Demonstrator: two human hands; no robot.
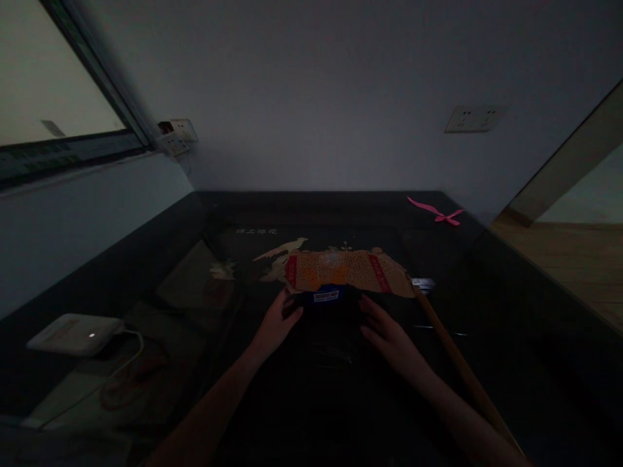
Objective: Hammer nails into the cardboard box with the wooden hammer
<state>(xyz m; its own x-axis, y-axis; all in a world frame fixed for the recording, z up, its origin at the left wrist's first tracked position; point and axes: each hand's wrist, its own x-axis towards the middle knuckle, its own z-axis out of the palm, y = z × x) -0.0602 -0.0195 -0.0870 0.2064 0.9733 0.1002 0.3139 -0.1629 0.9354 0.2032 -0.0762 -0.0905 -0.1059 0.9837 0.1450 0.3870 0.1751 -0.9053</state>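
At centre of the glossy black tabletop (311, 402): dark packet, blue-and-white label (326, 296), below crinkled tan speckled paper (331, 269), red-banded, ragged-edged, at twelve. Left hand (280, 321) at eight, right hand (384, 327) at four, fingers part-curled at its ends, forearms slanting inward; grip indeterminable in dimness. Slender wooden stick (455, 353), three towards five. Knotted pink ribbon (442, 216), two.

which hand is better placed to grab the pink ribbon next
Probably the right hand: the pink ribbon lies on the far right of the table, nearer that hand than the left hand.
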